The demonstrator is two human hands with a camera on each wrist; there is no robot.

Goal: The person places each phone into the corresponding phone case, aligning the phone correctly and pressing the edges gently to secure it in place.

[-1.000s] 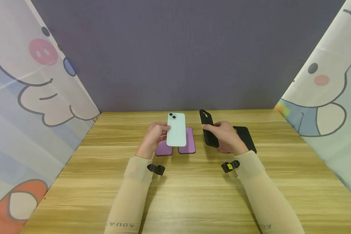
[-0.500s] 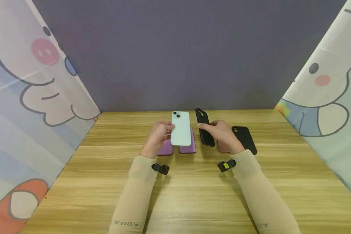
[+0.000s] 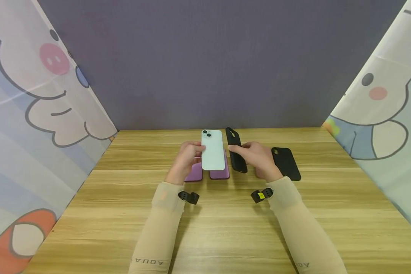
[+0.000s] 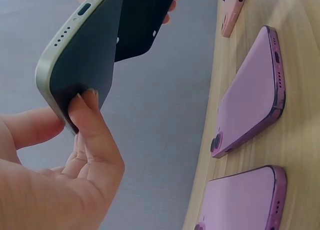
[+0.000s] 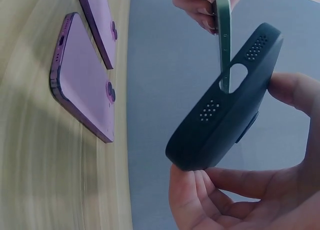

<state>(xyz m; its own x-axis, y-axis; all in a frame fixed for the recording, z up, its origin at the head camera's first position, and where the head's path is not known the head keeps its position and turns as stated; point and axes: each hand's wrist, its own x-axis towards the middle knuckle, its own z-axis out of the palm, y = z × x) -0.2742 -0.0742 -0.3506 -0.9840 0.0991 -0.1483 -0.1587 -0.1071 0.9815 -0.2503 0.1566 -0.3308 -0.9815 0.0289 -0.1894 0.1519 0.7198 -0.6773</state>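
Note:
My left hand [image 3: 186, 159] pinches a pale mint phone [image 3: 213, 150] by its left edge, thumb on the back and fingertips on the dark screen. The phone is held above the table with its camera corner up. In my right hand [image 3: 258, 156] is a black phone case [image 3: 237, 152], gripped by its sides and tilted, its open side toward the phone. A small gap parts case and phone in the head view. The right wrist view shows the case's bottom edge [image 5: 232, 80] with a port cutout and speaker holes.
Two purple phones [image 4: 252, 93] lie on the wooden table [image 3: 226, 228] beneath the held phone. Right of them are a pink phone [image 3: 260, 172], partly behind my right hand, and another black case [image 3: 285, 163]. A grey panel [image 3: 205, 64] stands behind.
My right hand has moved left with the black case, narrowing the gap to the phone. The left hand shifted slightly right with the phone, then stayed nearly still.

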